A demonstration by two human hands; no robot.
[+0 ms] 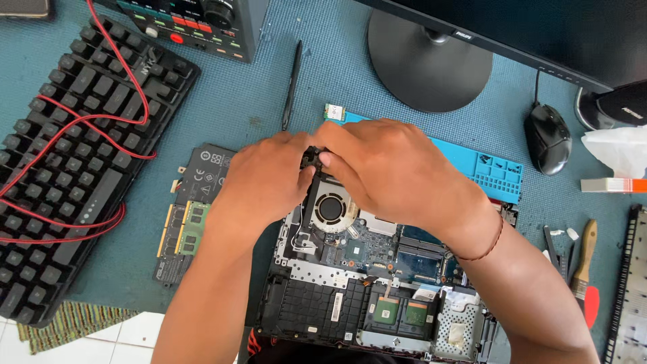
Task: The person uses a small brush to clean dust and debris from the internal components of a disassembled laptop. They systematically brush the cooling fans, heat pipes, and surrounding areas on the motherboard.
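You are looking down at an opened laptop chassis [337, 307] lying on a blue mat over the desk [323, 54], with its circuit board and cooling fan [331, 207] exposed. Your left hand [263, 182] and right hand [391, 172] are meeting just above the fan, at the chassis's far edge. Both sets of fingers [328, 159] are closing around a small black part [310, 160], which looks like a hinge or corner piece. The left fingers are pinching it from one side, apparently steadying it, while the right fingers are pressing on it from the other. Most of the part is hidden under your hands, so its exact shape cannot be told.

To the left of your left fingers, a flat black battery pack [195, 189] is lying with two green memory sticks [185, 229] on it, seemingly set aside from the chassis. Further left, a black keyboard [74, 162] is lying with a red cable [101, 121] looping over it. Beyond your right fingers, a blue parts tray [495, 174] is sitting near a black mouse [547, 138] and a monitor stand [431, 64]. A brush [585, 259] is lying off to the right.
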